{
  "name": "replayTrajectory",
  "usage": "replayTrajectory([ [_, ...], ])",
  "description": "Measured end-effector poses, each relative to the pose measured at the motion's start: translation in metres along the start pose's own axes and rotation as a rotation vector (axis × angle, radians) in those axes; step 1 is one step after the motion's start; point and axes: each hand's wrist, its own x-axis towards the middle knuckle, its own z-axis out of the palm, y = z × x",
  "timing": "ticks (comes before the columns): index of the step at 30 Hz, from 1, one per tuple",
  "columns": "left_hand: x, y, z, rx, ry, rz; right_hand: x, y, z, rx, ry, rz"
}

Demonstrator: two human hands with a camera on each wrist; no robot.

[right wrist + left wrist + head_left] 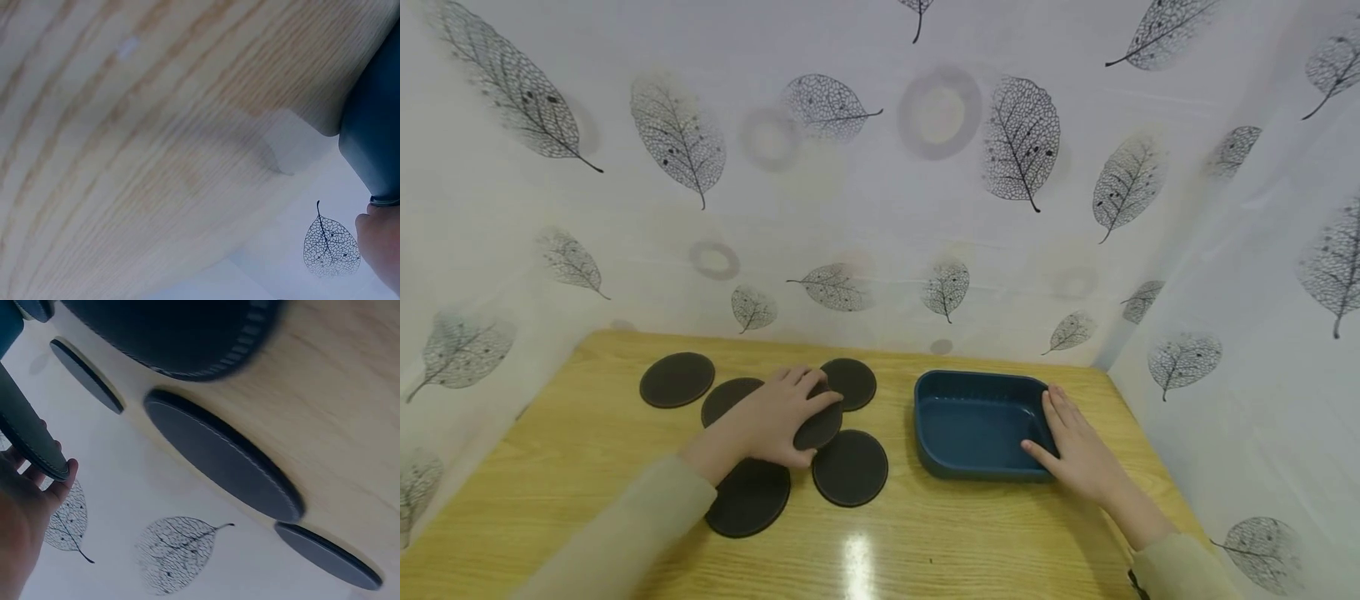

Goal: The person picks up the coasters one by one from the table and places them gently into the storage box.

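Observation:
My left hand (782,417) grips a round black coaster (820,423) by its edge, thumb on the near side and fingers on the far side. In the left wrist view this coaster (30,428) is tilted up off the table, with pale stitching around its rim. Near it lie a coaster (850,468) in front and another (850,383) behind. My right hand (1082,450) holds the right wall of a deep blue rectangular dish (981,429), thumb over the rim and fingers along the side. Nothing is visible inside the dish.
More black coasters lie to the left: one at the far left (677,380), one partly behind my left hand (728,398), one under my forearm (750,498). Leaf-printed white sheeting (880,208) stands along the back and sides of the wooden table (940,542).

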Motion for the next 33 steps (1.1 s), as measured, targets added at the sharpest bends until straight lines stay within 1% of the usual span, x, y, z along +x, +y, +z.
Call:
replayTrajectory([
  [3, 0.012, 0.007, -0.001, -0.014, -0.016, 0.013, 0.000, -0.001, -0.001, -0.002, 0.000, 0.001],
  [5, 0.021, 0.011, -0.002, -0.016, -0.041, 0.019, 0.000, -0.001, -0.001, -0.007, 0.000, 0.000],
  [10, 0.045, 0.024, -0.007, 0.025, -0.062, 0.067, -0.001, -0.001, -0.001, 0.006, 0.006, -0.006],
  [14, 0.064, 0.034, -0.013, 0.037, -0.043, 0.104, -0.001, 0.000, -0.001, 0.006, 0.008, -0.007],
  [17, 0.078, 0.042, -0.015, 0.030, -0.012, 0.137, -0.001, -0.001, -0.002, -0.005, 0.005, -0.004],
  [21, 0.095, 0.052, -0.017, 0.024, 0.023, 0.156, -0.001, -0.002, -0.001, -0.006, 0.014, -0.007],
  [26, 0.114, 0.065, -0.022, 0.001, 0.035, 0.139, -0.002, -0.002, 0.000, -0.005, 0.031, -0.020],
  [30, 0.129, 0.077, -0.026, 0.010, 0.010, 0.127, -0.002, -0.001, 0.000, 0.001, 0.016, -0.009],
  [33, 0.141, 0.086, -0.025, 0.036, 0.000, 0.127, -0.002, 0.000, -0.001, 0.015, 0.001, 0.004],
])
